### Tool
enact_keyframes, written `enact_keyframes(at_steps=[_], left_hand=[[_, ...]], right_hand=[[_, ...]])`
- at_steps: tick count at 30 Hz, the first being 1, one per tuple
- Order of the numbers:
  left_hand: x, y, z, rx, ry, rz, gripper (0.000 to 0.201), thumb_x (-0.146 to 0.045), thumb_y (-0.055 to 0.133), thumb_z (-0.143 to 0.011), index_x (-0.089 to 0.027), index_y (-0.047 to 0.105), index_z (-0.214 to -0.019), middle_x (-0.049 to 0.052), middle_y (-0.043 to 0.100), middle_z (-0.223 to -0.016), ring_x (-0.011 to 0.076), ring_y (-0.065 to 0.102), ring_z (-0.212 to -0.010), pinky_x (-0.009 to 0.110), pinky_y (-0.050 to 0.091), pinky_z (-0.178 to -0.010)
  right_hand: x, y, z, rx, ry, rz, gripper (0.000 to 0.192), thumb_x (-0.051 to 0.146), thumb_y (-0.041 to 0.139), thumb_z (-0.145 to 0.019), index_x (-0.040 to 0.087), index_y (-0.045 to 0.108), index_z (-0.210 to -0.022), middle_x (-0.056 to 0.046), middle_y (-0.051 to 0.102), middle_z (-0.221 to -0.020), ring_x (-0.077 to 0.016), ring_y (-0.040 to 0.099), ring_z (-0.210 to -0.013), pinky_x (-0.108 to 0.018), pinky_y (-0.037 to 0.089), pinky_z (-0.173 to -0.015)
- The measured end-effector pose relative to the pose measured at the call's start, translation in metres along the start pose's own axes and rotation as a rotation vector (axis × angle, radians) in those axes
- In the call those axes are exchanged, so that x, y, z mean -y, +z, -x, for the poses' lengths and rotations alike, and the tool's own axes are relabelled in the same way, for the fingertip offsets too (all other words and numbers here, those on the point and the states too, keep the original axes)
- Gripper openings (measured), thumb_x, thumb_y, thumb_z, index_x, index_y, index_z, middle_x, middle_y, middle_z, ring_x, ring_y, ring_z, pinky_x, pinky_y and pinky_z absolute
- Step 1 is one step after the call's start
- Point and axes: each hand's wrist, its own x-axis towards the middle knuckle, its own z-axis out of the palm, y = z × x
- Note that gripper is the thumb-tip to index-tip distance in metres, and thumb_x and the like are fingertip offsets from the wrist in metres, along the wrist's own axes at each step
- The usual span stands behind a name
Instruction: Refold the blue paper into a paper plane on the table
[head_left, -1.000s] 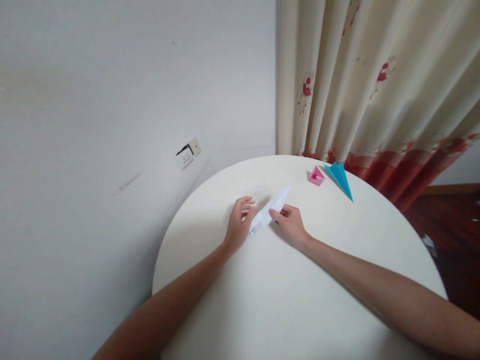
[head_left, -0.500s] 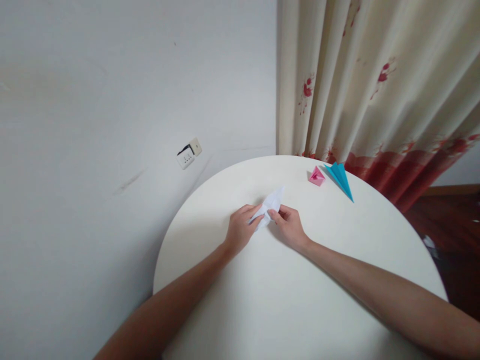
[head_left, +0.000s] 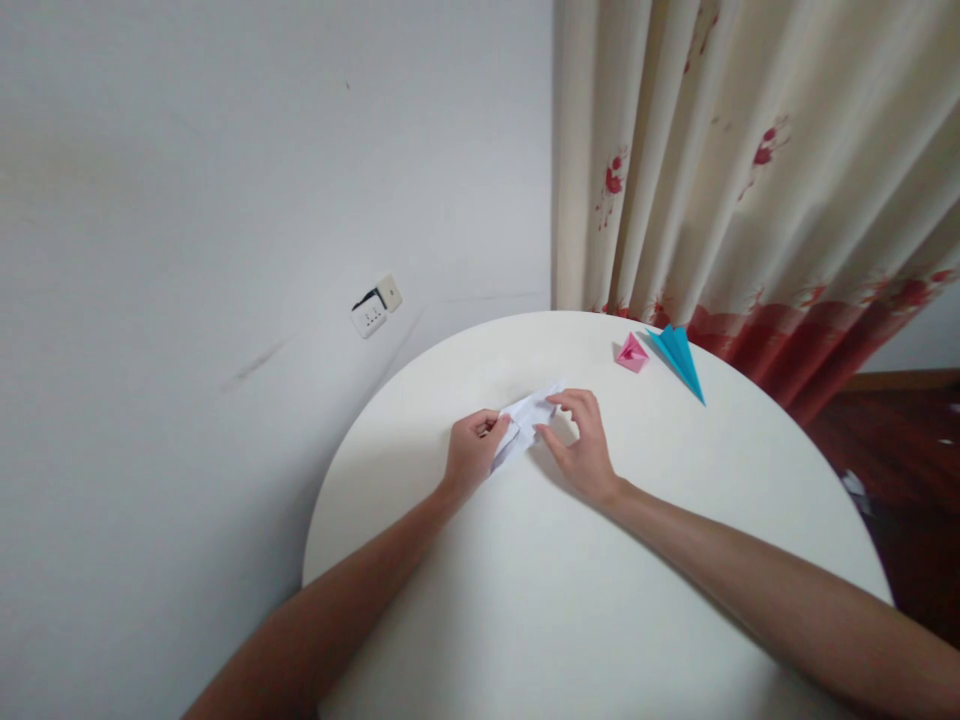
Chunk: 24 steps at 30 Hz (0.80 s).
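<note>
A folded piece of white paper (head_left: 531, 412) lies slanted between my two hands, just above or on the round white table (head_left: 525, 600). My left hand (head_left: 474, 445) grips its near left end, thumb on top and fingers curled underneath. At the paper's right side is my right hand (head_left: 583, 440), thumb and index finger spread apart with their tips touching or very close to its edge. The paper shows several creases and layers; its underside is hidden.
Toward the back right of the table sit a small pink origami piece (head_left: 632, 353) and a blue paper plane (head_left: 679, 362). Behind hangs a cream curtain (head_left: 675, 150) with red patterns. A socket (head_left: 369, 316) is on the wall at left.
My right thumb and fingers have opened from a pinch on the paper. My left fingers have curled from lying across it. The paper now looks flatter and longer.
</note>
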Motion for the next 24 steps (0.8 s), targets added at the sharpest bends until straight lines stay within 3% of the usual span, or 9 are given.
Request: enact_keyframes(at_steps=[3,6,14,24], left_hand=[[-0.0034,-0.0005,0.0000,-0.006,0.026,-0.024,0.024,-0.035,0.062,-0.083,-0.016,0.072,-0.071,-0.001,0.068,-0.065,0.0142,0.059,-0.061,0.022,0.043,-0.058],[-0.0045,-0.0016,0.0002,-0.010,0.036,-0.042,0.026,-0.036,0.061,-0.083,-0.016,0.073,-0.072,0.000,0.068,-0.066,0.0146,0.058,-0.062,0.023,0.042,-0.058],[-0.0009,-0.0007,0.0000,-0.009,0.002,-0.033,0.030,-0.039,0.060,-0.082,-0.015,0.071,-0.068,-0.001,0.063,-0.062,0.0140,0.054,-0.060,0.023,0.039,-0.057],[0.0030,-0.0024,-0.0002,-0.034,-0.020,-0.019,0.030,-0.040,0.060,-0.082,-0.016,0.068,-0.066,-0.003,0.056,-0.060,0.0131,0.049,-0.059,0.023,0.035,-0.056]], right_hand=[[0.0005,-0.0003,0.0017,0.204,-0.112,0.080,0.027,0.029,0.067,-0.092,0.029,0.063,-0.119,-0.008,0.065,-0.114,-0.0289,0.055,-0.108,-0.047,0.044,-0.095],[-0.0031,0.0010,0.0024,0.307,-0.127,0.148,0.029,0.031,0.068,-0.093,0.026,0.063,-0.121,-0.009,0.067,-0.112,-0.0292,0.057,-0.104,-0.046,0.044,-0.092],[-0.0021,-0.0012,0.0026,0.354,-0.167,0.202,0.028,0.027,0.066,-0.094,0.024,0.061,-0.121,-0.009,0.064,-0.108,-0.0283,0.056,-0.101,-0.045,0.046,-0.089],[-0.0044,0.0012,0.0074,0.371,-0.170,-0.007,0.031,0.022,0.064,-0.094,0.027,0.059,-0.125,-0.008,0.061,-0.113,-0.0244,0.057,-0.103,-0.040,0.051,-0.089]])
